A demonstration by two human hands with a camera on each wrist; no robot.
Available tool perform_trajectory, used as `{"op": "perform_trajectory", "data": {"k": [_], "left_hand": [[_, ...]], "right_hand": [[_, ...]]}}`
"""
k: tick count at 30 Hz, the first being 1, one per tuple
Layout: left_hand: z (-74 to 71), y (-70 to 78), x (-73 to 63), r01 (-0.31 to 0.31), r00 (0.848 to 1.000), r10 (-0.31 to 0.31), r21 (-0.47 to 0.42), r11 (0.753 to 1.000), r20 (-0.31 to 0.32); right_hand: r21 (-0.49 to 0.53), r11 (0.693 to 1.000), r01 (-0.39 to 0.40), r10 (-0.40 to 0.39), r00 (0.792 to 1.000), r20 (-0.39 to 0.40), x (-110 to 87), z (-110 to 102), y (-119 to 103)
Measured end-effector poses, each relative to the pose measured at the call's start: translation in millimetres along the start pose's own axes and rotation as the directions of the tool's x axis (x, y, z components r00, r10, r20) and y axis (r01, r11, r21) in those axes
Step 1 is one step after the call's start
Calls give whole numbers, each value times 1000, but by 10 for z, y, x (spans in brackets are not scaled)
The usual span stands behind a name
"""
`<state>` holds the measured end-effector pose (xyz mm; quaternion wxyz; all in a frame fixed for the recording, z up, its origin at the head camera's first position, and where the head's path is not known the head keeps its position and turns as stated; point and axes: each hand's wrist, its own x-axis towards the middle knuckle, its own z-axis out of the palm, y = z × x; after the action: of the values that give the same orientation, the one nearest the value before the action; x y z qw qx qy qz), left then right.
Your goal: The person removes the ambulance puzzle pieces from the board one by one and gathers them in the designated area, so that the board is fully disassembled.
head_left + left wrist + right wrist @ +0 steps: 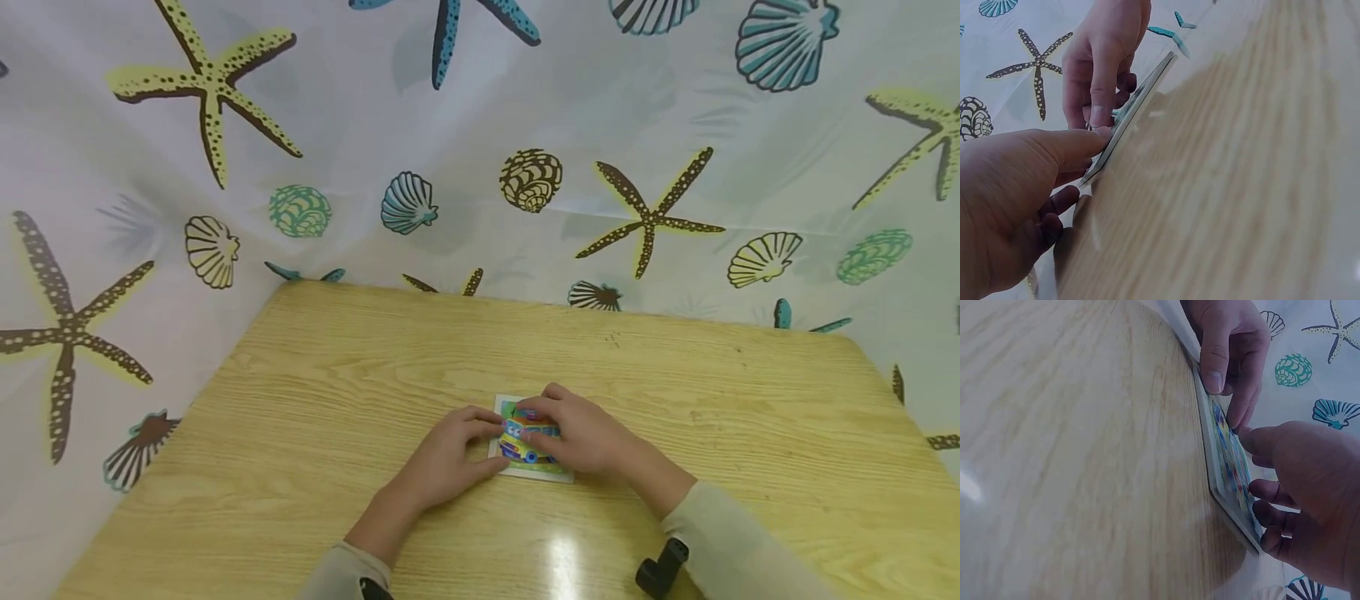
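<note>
A small picture board (532,474) with a white border and a colourful cartoon bus lies flat on the wooden table. My left hand (454,457) grips its left side, the thumb (1088,142) over the border and the index fingertip close to the picture. From the right, my right hand (588,429) reaches over the board, bent fingers and thumb touching the picture and covering its upper right part. In the right wrist view its thumb tip meets the left index finger above the colourful surface (1225,450). I cannot tell whether the right fingers pinch a loose part.
The wood-grain table (360,358) stretches around the board on all sides. Behind it and at both sides hangs a white cloth (465,158) printed with starfish and shells. A black device (662,568) sits at the right sleeve's cuff.
</note>
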<state>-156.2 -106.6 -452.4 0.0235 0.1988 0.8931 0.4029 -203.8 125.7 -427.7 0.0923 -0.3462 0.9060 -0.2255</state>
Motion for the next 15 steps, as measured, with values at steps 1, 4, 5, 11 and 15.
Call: {"op": "perform_trajectory", "data": {"k": [1, 4, 5, 11, 15], "left_hand": [[0, -7, 1, -3, 1000, 3, -6, 1000, 1], [10, -32, 7, -11, 1000, 11, -23, 1000, 1], [12, -37, 6, -10, 1000, 11, -31, 999, 1], [13, -52, -2, -4, 1000, 3, -59, 998, -7], [8, -60, 1, -5, 1000, 3, -56, 998, -19]], "right_hand": [[-12, 1000, -4, 4, 1000, 4, 19, 3, -11], [-38, 999, -20, 20, 1000, 14, 61, 9, -35], [-40, 999, -27, 28, 999, 22, 72, 10, -40], [-78, 996, -47, 51, 998, 48, 147, 25, -58], [-102, 994, -44, 49, 998, 48, 214, 35, -58]]}}
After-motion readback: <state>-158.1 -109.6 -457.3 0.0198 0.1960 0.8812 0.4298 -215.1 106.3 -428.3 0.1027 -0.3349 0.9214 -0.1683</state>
